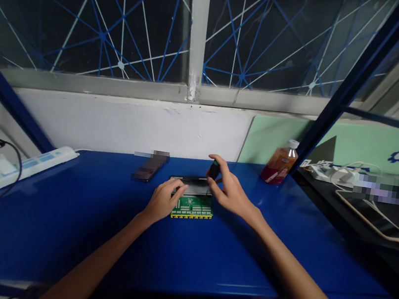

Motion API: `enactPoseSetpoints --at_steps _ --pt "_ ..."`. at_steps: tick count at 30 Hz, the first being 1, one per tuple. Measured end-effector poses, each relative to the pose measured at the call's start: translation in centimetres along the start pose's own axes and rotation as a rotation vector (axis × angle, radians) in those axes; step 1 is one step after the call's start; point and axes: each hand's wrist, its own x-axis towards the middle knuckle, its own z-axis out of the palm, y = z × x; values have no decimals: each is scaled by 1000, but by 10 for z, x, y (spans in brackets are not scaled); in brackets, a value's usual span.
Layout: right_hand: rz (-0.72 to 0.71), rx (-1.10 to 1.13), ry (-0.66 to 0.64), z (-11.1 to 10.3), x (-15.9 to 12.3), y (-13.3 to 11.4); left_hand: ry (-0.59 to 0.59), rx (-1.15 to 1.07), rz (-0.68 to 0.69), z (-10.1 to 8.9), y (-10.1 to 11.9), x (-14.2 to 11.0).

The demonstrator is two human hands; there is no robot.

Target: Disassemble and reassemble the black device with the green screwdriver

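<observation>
A green circuit board (193, 202) with a yellow connector strip along its near edge lies on the blue table (126, 238). A grey and black part (193, 188) covers its far side. My left hand (165, 199) grips the board's left side, fingers bent over the grey part and thumb near the green area. In my right hand (232, 192) is a screwdriver (214, 170) with a black and green handle, held upright. Its thin shaft points down at the board's right side; the tip is too small to make out.
Behind the board lies a dark phone-like object (152, 166), partly blurred out. A bottle of reddish drink (280, 162) stands at the back right. On the left is a white power strip (24, 171) with a black cable. Another phone (373, 215) and white cables lie on the black surface at right.
</observation>
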Motion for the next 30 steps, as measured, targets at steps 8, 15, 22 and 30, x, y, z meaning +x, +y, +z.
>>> enactPoseSetpoints --at_steps 8,15,22,30 --pt "-96 -149 63 -1 -2 3 2 10 11 1 -2 0" --pt "14 -42 -10 -5 -1 6 -134 48 36 5 -4 0" --pt "27 -25 -9 -4 0 9 -175 62 27 5 -4 -1" --pt "42 -162 44 -3 1 10 -195 95 36 5 -2 -1"
